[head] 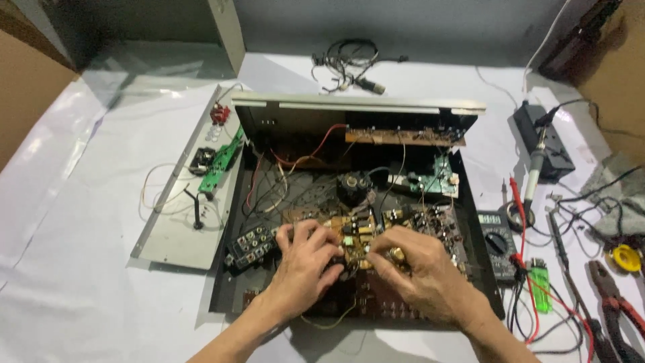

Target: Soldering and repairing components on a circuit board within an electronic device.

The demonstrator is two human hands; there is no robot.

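Both hands work inside an opened amplifier chassis (pixel 228 296) on the white tabletop (pixel 80 269). The left hand (pixel 304 262) curls its fingers over the brown circuit board (pixel 356 235), while the right hand (pixel 416 269) pinches a small brass-coloured part (pixel 396 254) just beside it. Judging by the detached side panel (pixel 181 228), disassembly is done; board work looks unfinished. A multimeter (pixel 496 238) and soldering iron (pixel 534 171) lie nearby.

Multimeter (pixel 496 236) on desk right of open chassis, just beside its edge: dark body, small pale grey rectangular screen (pixel 491 218) at top, digits too small to tell. Brown cardboard box (pixel 615 64) at far right corner, another (pixel 27 84) far left
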